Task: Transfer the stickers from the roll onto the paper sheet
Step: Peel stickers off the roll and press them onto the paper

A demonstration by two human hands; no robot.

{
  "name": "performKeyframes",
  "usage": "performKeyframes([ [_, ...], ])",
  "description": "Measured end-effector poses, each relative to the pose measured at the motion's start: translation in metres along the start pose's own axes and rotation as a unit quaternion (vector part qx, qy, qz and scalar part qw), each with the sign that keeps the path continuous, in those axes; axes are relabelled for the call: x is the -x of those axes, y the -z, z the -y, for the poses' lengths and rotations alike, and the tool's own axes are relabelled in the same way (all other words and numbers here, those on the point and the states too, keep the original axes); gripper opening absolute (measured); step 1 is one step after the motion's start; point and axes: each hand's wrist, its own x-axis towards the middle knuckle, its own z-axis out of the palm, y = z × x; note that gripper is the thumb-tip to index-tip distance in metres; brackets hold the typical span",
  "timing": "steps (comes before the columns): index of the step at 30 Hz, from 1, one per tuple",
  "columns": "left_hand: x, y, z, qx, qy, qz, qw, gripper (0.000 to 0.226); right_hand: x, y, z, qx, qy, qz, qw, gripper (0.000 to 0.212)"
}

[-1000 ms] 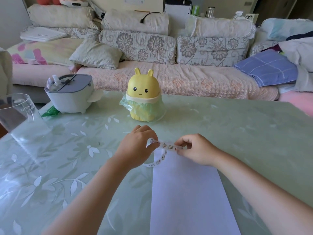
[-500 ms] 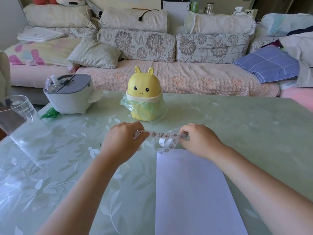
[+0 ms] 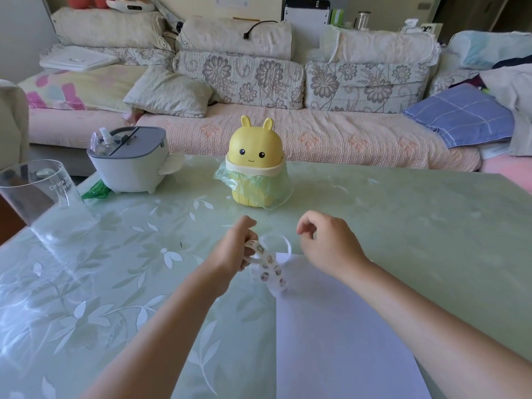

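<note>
A white paper sheet [image 3: 339, 335] lies on the green table in front of me. My left hand [image 3: 234, 253] pinches one end of a sticker strip [image 3: 270, 269] printed with small cartoon pictures. The strip hangs in a curl down to the sheet's far left corner, with a loop of clear backing behind it. My right hand [image 3: 331, 243] hovers to the right of the strip with loosely curled fingers, holding nothing I can see.
A yellow bunny-shaped bin [image 3: 256, 165] with a green bag stands behind my hands. A grey and white container [image 3: 129, 159] sits at the back left, and a clear glass jug [image 3: 37, 194] at the left edge. A sofa runs beyond the table [image 3: 403, 220].
My right hand has let go of the strip and drawn back to the right. The strip, stretched between both hands before, now dangles from my left hand.
</note>
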Motion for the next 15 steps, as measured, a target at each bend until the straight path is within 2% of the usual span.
performKeyframes([
  [3,-0.002,-0.008,0.002,0.098,0.035,0.024,0.994,0.019,0.009,0.006,0.012,-0.024,-0.054,0.075,0.995,0.024],
  [5,-0.004,-0.013,0.004,0.160,0.041,0.015,0.986,0.022,0.013,0.007,0.013,-0.066,-0.068,0.114,0.989,0.027],
  [9,-0.005,-0.020,0.006,0.150,0.000,0.033,0.988,0.008,0.019,0.002,0.005,-0.129,-0.052,0.112,0.984,0.022],
  [12,-0.006,-0.021,0.009,0.131,-0.004,0.047,0.990,0.012,0.022,-0.004,0.002,-0.144,0.008,0.103,0.984,0.033],
  [15,-0.007,-0.026,0.010,0.097,-0.011,0.060,0.993,0.020,0.017,-0.005,0.001,-0.142,0.027,0.076,0.987,0.016],
])
